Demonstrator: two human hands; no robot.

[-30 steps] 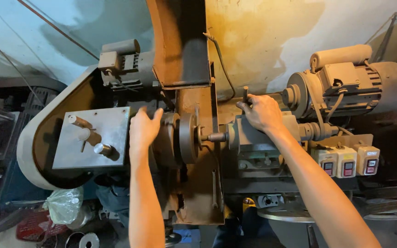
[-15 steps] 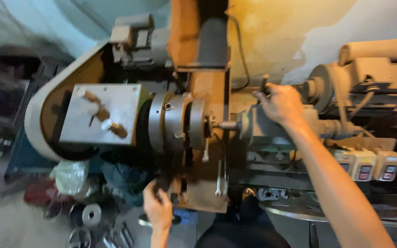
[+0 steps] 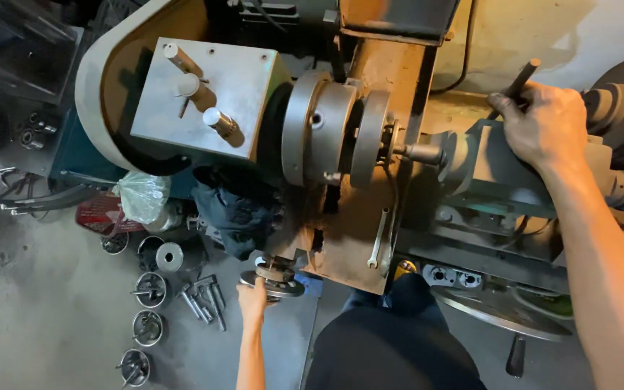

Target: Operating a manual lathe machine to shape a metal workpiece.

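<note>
Two hands of mine are on an old metal lathe, seen from above. My right hand (image 3: pixel 543 124) is clenched around a dark, thin lever bar (image 3: pixel 520 78) that sticks up to the right of the chuck (image 3: pixel 326 126), a thick round disc of dull grey steel. My left hand (image 3: pixel 253 302) reaches down below the chuck and grasps a small round handwheel (image 3: pixel 274 278) of worn, shiny metal. Rusty orange plate (image 3: pixel 359 245) hangs just under the chuck. Left of the chuck sits a flat grey box (image 3: pixel 214 90) with smooth pegs. Below it, round metal parts (image 3: pixel 149 289) lie on grey concrete floor (image 3: pixel 37 303).
</note>
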